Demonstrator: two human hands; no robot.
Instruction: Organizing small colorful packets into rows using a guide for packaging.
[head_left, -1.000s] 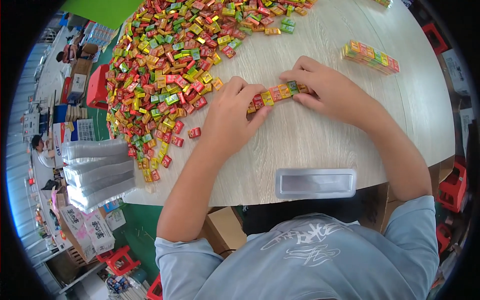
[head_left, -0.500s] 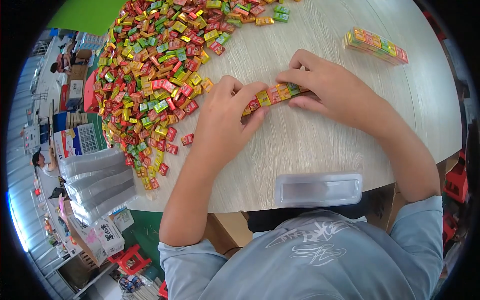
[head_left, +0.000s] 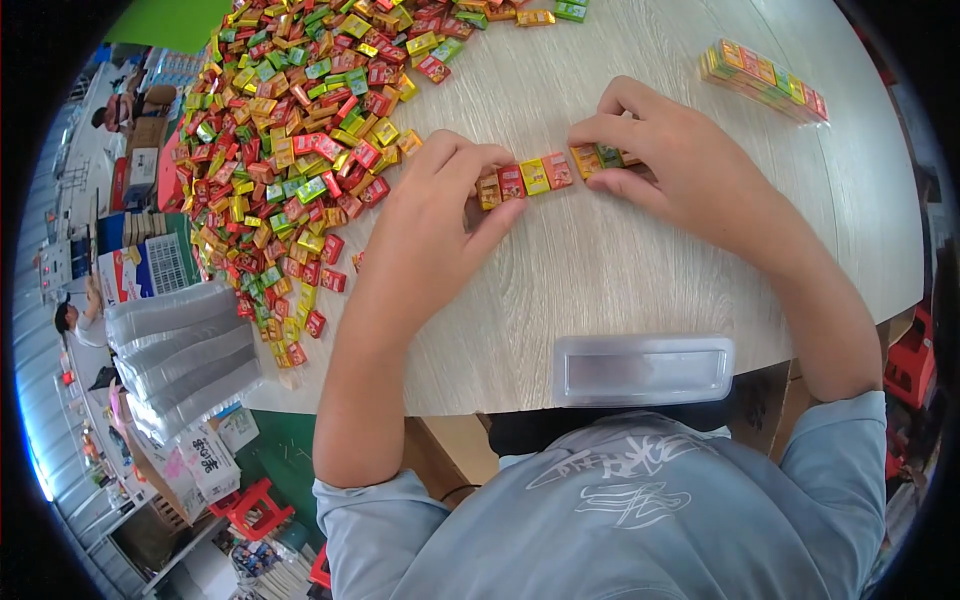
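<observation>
A short row of small wrapped candies (head_left: 535,177) in orange, red, yellow and pink lies on the table. My left hand (head_left: 425,210) pinches its left end between thumb and fingers. Across a narrow gap, my right hand (head_left: 690,165) grips another few candies (head_left: 606,156), yellow-orange and green ones showing; its fingers hide the rest. Farther to the right rests a finished-looking block of candies (head_left: 765,82), lined up in a clear wrap or case. Close to my body sits a clear plastic tray (head_left: 560,372), with nothing seen inside.
A large heap of loose candies (head_left: 290,150) covers the table's left side. Stacked clear plastic trays (head_left: 185,350) stand at the left edge. Red stools (head_left: 258,508) and a white carton (head_left: 205,465) are on the floor beyond. Other people are in the left background.
The candy row, continuous between my hands before, now has a gap. My right hand holds the right-hand candies apart from the rest. The whole view has shifted slightly.
</observation>
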